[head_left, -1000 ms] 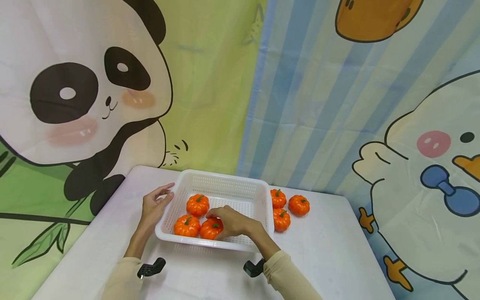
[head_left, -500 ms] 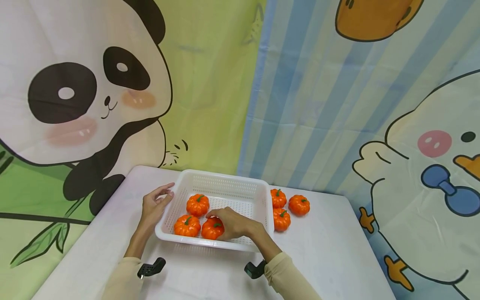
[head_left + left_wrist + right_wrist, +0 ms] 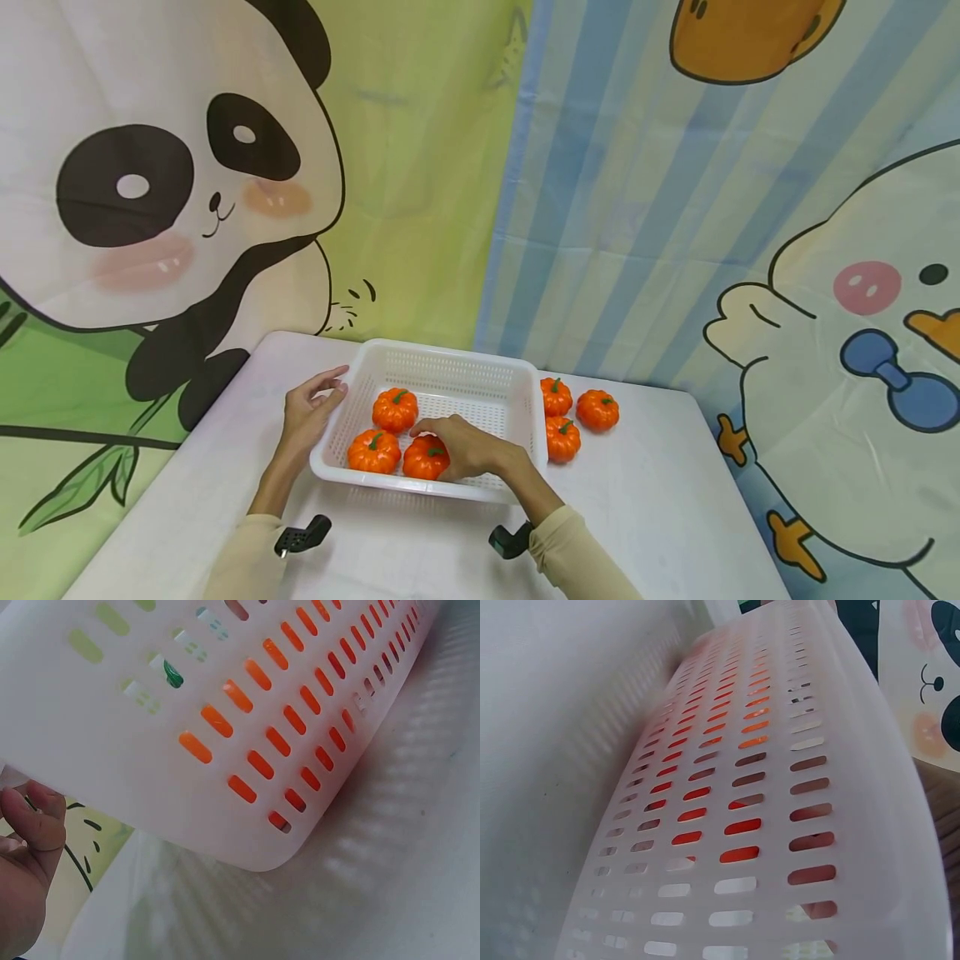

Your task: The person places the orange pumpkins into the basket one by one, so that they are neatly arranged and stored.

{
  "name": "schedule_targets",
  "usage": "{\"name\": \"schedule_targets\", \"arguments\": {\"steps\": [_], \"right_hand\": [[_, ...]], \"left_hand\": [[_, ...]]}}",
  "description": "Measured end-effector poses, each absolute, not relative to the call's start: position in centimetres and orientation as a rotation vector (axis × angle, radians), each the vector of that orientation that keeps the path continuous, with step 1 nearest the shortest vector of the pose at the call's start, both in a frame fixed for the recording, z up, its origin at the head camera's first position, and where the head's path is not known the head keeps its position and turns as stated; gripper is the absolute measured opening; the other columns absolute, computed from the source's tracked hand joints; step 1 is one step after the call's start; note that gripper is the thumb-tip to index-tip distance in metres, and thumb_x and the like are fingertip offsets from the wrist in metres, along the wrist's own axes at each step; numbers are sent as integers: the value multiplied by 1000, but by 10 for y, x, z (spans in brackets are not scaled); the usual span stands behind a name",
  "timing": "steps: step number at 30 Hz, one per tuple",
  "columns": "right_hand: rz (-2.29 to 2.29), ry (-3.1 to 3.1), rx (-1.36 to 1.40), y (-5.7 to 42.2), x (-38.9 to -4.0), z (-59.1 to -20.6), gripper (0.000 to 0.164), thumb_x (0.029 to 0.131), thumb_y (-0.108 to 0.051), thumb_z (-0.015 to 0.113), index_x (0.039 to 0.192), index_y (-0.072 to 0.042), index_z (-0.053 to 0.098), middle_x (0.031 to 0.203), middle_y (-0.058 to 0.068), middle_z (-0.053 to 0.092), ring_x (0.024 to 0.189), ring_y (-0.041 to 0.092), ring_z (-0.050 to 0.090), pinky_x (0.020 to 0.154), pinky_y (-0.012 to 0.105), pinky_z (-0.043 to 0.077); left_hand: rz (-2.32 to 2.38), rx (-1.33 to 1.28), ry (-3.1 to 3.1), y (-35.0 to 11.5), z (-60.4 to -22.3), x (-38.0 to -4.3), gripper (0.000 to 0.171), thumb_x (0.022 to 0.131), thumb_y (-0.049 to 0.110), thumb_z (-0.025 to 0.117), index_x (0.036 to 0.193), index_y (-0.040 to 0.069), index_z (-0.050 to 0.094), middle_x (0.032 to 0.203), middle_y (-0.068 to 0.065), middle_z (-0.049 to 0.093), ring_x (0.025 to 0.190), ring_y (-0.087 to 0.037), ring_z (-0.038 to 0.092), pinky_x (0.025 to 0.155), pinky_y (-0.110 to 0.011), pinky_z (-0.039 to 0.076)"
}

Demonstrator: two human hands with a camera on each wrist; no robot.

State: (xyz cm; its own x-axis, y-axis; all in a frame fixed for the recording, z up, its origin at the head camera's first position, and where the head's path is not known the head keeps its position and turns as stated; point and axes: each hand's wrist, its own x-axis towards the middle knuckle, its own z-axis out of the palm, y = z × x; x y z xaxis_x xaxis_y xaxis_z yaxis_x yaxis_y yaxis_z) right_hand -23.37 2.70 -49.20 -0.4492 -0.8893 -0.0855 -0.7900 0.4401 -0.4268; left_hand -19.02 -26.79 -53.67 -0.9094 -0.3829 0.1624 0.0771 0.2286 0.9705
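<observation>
Inside a white perforated plastic basket point(image 3: 480, 367) sit three small orange pumpkins with green stems. My right hand point(image 3: 468, 446) reaches over the front rim and holds the front right pumpkin point(image 3: 424, 458), its fingers and thumb around that pumpkin's right side. To the left of it lies the front left pumpkin point(image 3: 373, 452), with the rear pumpkin point(image 3: 395, 410) behind. My left hand point(image 3: 306, 415) is at the basket's left rim, fingers loosely bent. The left wrist view shows its thumb and fingertips point(image 3: 46, 801) right at the basket's edge. Through the slots in the right wrist view, orange pumpkin skin point(image 3: 742, 825) shows.
Outside the basket, against its right side, are two more pumpkins point(image 3: 563, 439), and a third pumpkin point(image 3: 597, 411) sits just beyond them. The white table point(image 3: 645, 500) ends at a cartoon-printed curtain point(image 3: 420, 208) behind the basket.
The front right pumpkin has shifted slightly right in my right hand, leaving a small gap to the front left one. My left hand and the basket have stayed in place.
</observation>
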Motion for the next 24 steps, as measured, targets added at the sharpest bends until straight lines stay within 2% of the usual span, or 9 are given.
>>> {"name": "schedule_targets", "arguments": {"steps": [9,16,24], "right_hand": [[-478,2406,-1428,30,-234,-487,81,77,-25,87,148,-15,48,145,1,58,129,24,54,114,36,42],[-506,2463,-1332,41,-232,-476,91,75,-28,90,152,-20,43,150,1,53,133,22,51,116,39,41],[-610,2494,-1255,58,-231,-461,94,76,-33,89,155,-22,38,155,1,49,134,25,50,115,44,42]], "left_hand": [[-1708,284,-2148,-268,-535,-190,43,98,27,66,138,12,62,109,-2,61,69,-3,60,65,-15,53],[-1685,293,-2164,-268,-534,-189,43,98,31,66,138,16,63,112,-5,61,78,-4,61,68,-15,54],[-1685,287,-2178,-268,-535,-189,45,98,33,65,139,15,61,115,-8,60,73,-6,62,68,-16,55]]}}
